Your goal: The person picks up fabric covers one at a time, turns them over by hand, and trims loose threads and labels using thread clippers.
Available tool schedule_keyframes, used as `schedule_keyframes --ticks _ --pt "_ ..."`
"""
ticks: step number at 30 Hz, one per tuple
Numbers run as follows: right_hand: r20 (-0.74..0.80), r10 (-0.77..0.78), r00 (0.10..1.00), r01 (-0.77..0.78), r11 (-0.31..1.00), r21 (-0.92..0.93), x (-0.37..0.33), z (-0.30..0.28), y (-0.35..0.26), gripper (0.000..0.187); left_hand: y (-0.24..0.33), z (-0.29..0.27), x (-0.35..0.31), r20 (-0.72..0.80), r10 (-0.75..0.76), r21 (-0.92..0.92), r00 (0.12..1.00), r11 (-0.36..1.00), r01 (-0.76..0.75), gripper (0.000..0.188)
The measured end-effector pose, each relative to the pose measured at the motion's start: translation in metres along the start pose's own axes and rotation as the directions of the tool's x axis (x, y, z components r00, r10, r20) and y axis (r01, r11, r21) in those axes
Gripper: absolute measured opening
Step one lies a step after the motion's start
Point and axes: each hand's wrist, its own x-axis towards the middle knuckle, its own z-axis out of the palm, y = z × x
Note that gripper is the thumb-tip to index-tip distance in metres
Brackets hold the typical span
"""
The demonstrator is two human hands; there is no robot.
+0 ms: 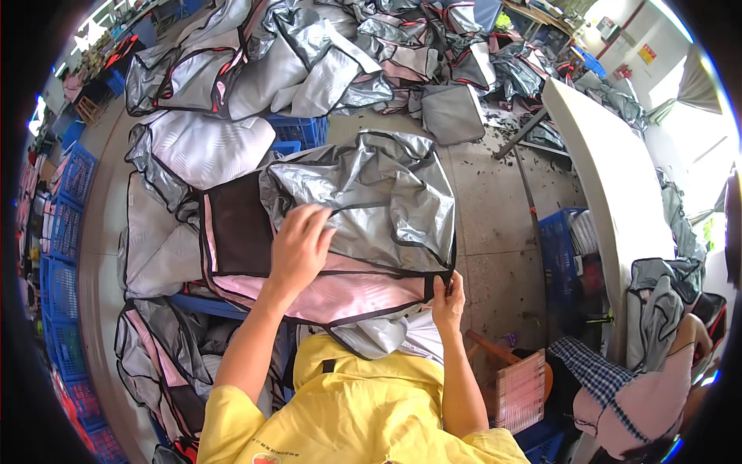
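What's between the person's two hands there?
In the head view, the pink inner panel of the silver cover, edged with black trim, spans from the left hand to the right hand.

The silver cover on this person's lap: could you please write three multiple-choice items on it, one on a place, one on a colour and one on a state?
1. Where does the left hand rest?
A. flat on top of the silver cover
B. on the white table
C. inside a blue crate

2. What colour is the cover's inner lining?
A. green
B. pale pink
C. orange

3. How does the right hand hold the cover?
A. it hangs apart from it
B. it lies open and flat on it
C. it pinches the black-trimmed corner

Answers:
1. A, the palm and fingers are spread on the silver fabric.
2. B, pink shows under the folded-back silver layer.
3. C, the fingers close on the edge at the lower right corner.
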Motion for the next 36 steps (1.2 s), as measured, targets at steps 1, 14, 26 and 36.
schedule_keyframes --ticks 1,14,26,36 --pt "-0.003 -0.002 1.000 0.002 1.000 0.005 -0.001 0.000 -0.002 0.034 -0.010 0.018 0.002 -0.001 0.005 0.001 1.000 1.000 -0.005 0.014" --pt "-0.018 -0.058 0.998 0.060 0.982 0.179 0.002 -0.004 0.020 0.030 -0.008 0.098 0.002 0.358 -0.040 0.149 0.933 0.989 -0.015 0.019" --pt "-0.034 0.009 0.999 -0.008 0.999 0.034 -0.002 -0.022 0.023 0.017 0.033 0.035 -0.025 0.433 0.069 -0.122 0.899 0.992 -0.017 0.012" --pt "0.122 -0.279 0.953 0.293 0.949 -0.118 0.000 -0.035 -0.100 0.050 0.040 -0.018 -0.090 0.576 0.142 -0.133 0.805 0.988 -0.079 0.012"
